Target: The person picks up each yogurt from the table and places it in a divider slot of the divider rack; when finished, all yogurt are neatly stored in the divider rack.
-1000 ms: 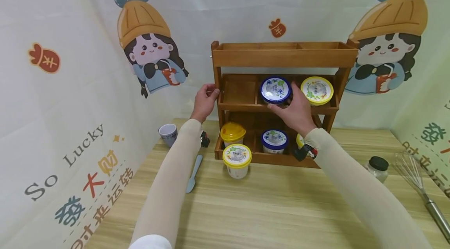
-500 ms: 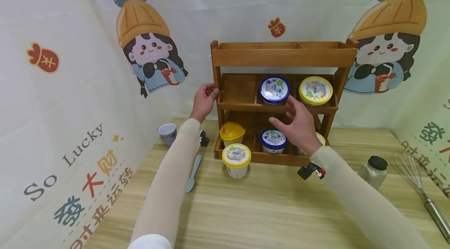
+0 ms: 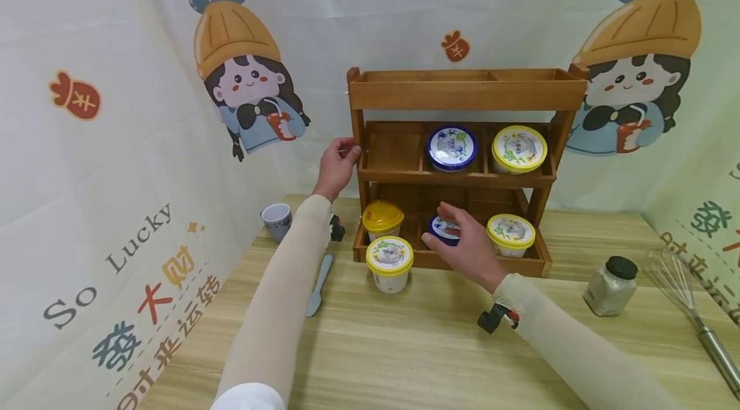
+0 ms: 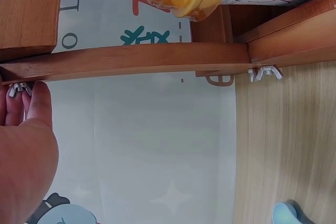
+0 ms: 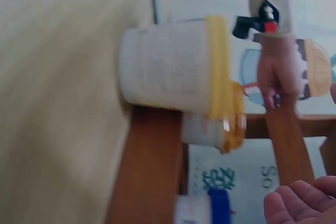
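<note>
My left hand (image 3: 338,169) is at the left upright of a brown wooden tiered shelf (image 3: 467,96). Its thumb and fingers pinch a metal wing nut (image 4: 20,88) on that side, as the left wrist view shows. My right hand (image 3: 469,246) holds nothing; its fingers are spread in front of the lower tier, partly hiding a blue-lidded tub (image 3: 444,230). On the middle tier sit another blue-lidded tub (image 3: 452,148) and a yellow-lidded tub (image 3: 519,149). A third, yellow-lidded tub (image 3: 511,235) stands at the lower right. Left of my right hand, a yellow-lidded tub (image 3: 390,263) stands on the table before the shelf.
A cup with an orange domed lid (image 3: 382,217) sits in the lower left compartment. Left on the table are a patterned mug (image 3: 276,222) and a pale blue spoon (image 3: 319,286). A black-capped jar (image 3: 611,288) and a whisk (image 3: 694,317) lie to the right.
My right hand has let go of the middle tier's blue-lidded tub and moved down in front of the lower tier. The left hand stays at the upright.
</note>
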